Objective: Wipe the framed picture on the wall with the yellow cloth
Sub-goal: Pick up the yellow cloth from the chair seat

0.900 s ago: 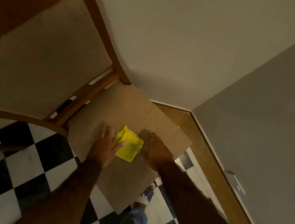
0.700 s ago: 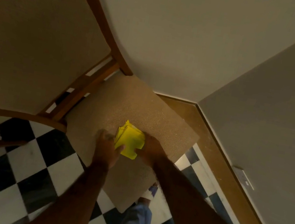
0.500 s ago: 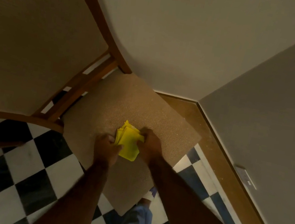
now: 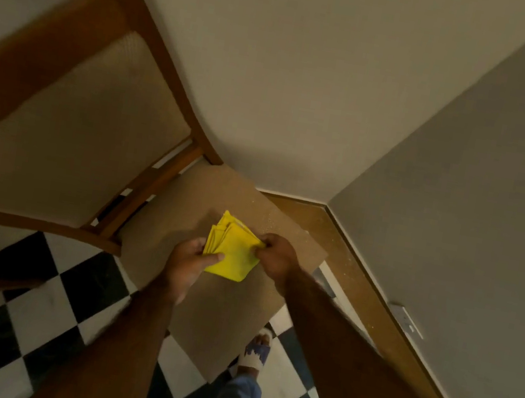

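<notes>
Fingers pinching yellow cloth

Yellow cloth; black-and-white checkered floor; tan seat

Dim, warm-tinted, blurred, edges warped

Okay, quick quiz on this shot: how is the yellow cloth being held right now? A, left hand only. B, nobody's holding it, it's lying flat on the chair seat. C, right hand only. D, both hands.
D: the left hand and right hand pinch opposite edges of the folded yellow cloth.
</notes>
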### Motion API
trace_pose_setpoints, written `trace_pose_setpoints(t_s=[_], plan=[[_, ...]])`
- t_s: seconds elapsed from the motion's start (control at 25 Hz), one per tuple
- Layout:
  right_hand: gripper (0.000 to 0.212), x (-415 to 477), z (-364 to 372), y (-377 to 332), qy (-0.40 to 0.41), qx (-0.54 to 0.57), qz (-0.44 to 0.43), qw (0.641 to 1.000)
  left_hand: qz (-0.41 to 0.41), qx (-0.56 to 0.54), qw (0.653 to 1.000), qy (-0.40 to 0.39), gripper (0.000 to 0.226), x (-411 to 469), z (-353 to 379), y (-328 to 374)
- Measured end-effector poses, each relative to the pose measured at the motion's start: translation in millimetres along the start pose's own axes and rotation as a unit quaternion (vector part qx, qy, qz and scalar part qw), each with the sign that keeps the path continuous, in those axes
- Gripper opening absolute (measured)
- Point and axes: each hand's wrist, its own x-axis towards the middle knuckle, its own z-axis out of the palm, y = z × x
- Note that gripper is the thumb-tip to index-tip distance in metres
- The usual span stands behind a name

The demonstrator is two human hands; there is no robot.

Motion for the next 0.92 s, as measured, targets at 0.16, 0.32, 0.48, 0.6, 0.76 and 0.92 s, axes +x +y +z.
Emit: trace_pose_setpoints(t_s=[0.16,0.32,0.48,0.6,0.76,0.92], plan=[[0.024,-53.6,-63.5,-52.3,0.031,0.078,-0.032,0.996,0.055,-0.008,0.998,-0.015,0.032,-44.8,10.7,79.6],[0.025,-102.3,-122.1,-96.8,0.081,0.035,-0.094,0.992,0.106,-0.005,0.994,-0.031,0.038,-79.9,25.8,147.6],[0.031,-156.2,-182.8,-130.0,0.131,0.034,-0.139,0.981,0.176,0.0,0.983,-0.052,0.037,-123.9,49.0,212.2],[0.031,-197.5,-227.0,-145.4,0.165,0.039,-0.177,0.97,0.235,0.013,0.969,-0.079,0.025,-158.8,70.7,254.5],[0.03,-264.3,-283.1,-162.1,0.206,0.052,-0.223,0.951,0.297,0.041,0.946,-0.12,0.015,-208.4,100.8,307.8],[0.032,-331.8,-337.2,-183.2,0.247,0.06,-0.265,0.93,0.376,0.037,0.917,-0.129,0.021,-258.0,129.3,360.6]])
